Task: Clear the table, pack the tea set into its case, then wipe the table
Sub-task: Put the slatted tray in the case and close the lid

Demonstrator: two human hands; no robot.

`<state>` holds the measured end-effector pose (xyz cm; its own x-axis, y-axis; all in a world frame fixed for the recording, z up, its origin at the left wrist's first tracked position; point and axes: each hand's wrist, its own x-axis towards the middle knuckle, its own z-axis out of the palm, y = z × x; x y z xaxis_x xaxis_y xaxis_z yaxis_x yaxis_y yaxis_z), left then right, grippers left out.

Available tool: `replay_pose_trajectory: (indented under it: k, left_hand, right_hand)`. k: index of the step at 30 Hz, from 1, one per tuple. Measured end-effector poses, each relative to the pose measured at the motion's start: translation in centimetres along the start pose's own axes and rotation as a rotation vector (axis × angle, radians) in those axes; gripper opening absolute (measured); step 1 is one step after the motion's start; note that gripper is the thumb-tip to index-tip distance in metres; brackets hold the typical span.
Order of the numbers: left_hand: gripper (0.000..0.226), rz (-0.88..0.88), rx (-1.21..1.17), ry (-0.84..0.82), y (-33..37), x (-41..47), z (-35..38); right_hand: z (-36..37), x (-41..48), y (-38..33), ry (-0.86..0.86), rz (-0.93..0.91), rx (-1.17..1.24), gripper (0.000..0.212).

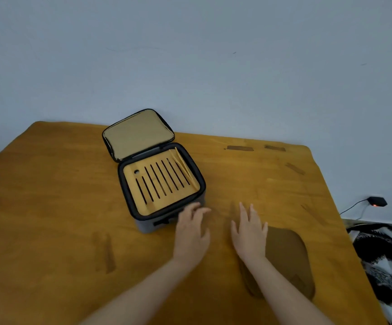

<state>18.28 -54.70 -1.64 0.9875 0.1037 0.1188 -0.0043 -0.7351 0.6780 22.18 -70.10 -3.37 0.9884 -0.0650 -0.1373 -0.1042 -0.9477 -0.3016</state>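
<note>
Two hands, both mine, are free and holding nothing. My left hand is relaxed, fingers loosely bent, its tips right at the near right corner of the case; I cannot tell whether they touch it. My right hand is spread flat, fingers straight, low over the table just beside the left.

The case sits toward the far edge of the table, left of its middle, with its lid standing open toward the wall. The slatted tray lies inside it, filling the opening, and the tongs rest along the tray's right side. I see no cups or pot left out, so I judge the clearing and packing nearly done.

What remains, as I see it, is shutting and zipping the lid, then the wiping. A brown cloth lies by the right edge, partly under my right forearm. Dark smears mark the table near the near and far edges.
</note>
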Motion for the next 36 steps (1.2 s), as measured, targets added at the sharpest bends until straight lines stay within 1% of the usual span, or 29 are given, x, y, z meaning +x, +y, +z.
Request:
replay_pose_trajectory:
  k: [2, 4, 7, 12, 14, 17, 20, 23, 27, 32, 36]
  left_hand:
    - [0.048, -0.093, -0.033, -0.128, 1.6, -1.4, 3.3]
    - [0.046, -0.18, -0.035, -0.204, 2.9, -2.1, 5.8]
    - [0.045, -0.203, 0.055, -0.251, 4.4, -2.8, 8.6]
    - [0.059, -0.216, 0.226, -0.289, 5.5, -3.5, 10.6]
    - [0.055, -0.201, 0.231, -0.295, 5.5, -3.6, 10.8]
    - [0.04, -0.216, 0.162, -0.337, 5.6, -3.7, 11.0]
    - [0.03, -0.246, 0.109, -0.378, 5.9, -3.6, 11.1]
    - [0.033, -0.234, 0.09, -0.379, 5.9, -3.3, 11.1]
    - [0.038, -0.225, 0.054, -0.358, 4.9, -3.0, 10.2]
    - [0.051, -0.228, 0.017, -0.271, 3.8, -2.6, 8.1]
    - [0.054, -0.183, 0.023, -0.195, 3.1, -1.9, 5.2]
  right_hand:
    - [-0.3, -0.5, 2.6, -0.049, -0.006, -0.083, 0.059]
    - [-0.5, -0.9, 5.2, -0.085, 0.0, -0.13, 0.059]
    - [-0.6, -1.3, 8.5, -0.113, 0.04, -0.176, 0.058]
    - [-0.6, -1.6, 12.5, -0.113, 0.102, -0.205, 0.056]
    - [-0.5, -1.6, 13.4, -0.087, 0.131, -0.202, 0.054]
    - [-0.5, -1.3, 14.3, -0.024, 0.181, -0.173, 0.05]
    - [-0.1, -0.7, 15.3, 0.074, 0.128, -0.084, 0.037]
    - [0.0, -0.1, 15.8, 0.093, 0.086, 0.027, 0.036]
    - [-0.2, 0.3, 14.7, 0.136, 0.03, 0.131, 0.036]
    - [-0.1, 0.7, 12.9, 0.216, -0.075, 0.234, 0.034]
    - [-0.5, 1.6, 10.3, 0.303, -0.152, 0.249, 0.032]
